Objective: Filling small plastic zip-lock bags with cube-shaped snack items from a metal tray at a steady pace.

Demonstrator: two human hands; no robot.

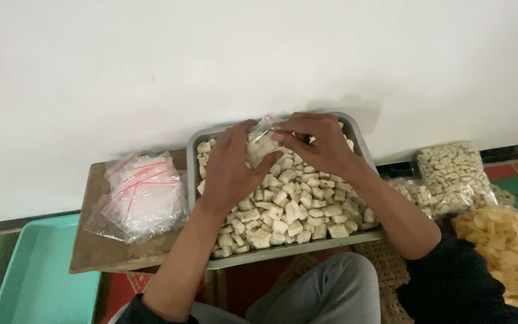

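Note:
A grey metal tray [283, 255] sits on a low wooden board, filled with several pale, cube-shaped snack pieces [295, 210]. Over the far end of the tray, my left hand [230, 165] and my right hand [319, 144] together hold a small clear plastic bag [263, 144] that has snack pieces in it. My left hand cups the bag from the left side. My right hand pinches its top edge from the right. The lower part of the bag is hidden behind my fingers.
A stack of empty clear zip bags with red strips [142, 195] lies on the wooden board [100, 252] left of the tray. A turquoise plastic tray [37, 276] is at lower left. Large filled bags of snacks [454, 174] and yellow chips [508, 252] stand right. A white wall is behind.

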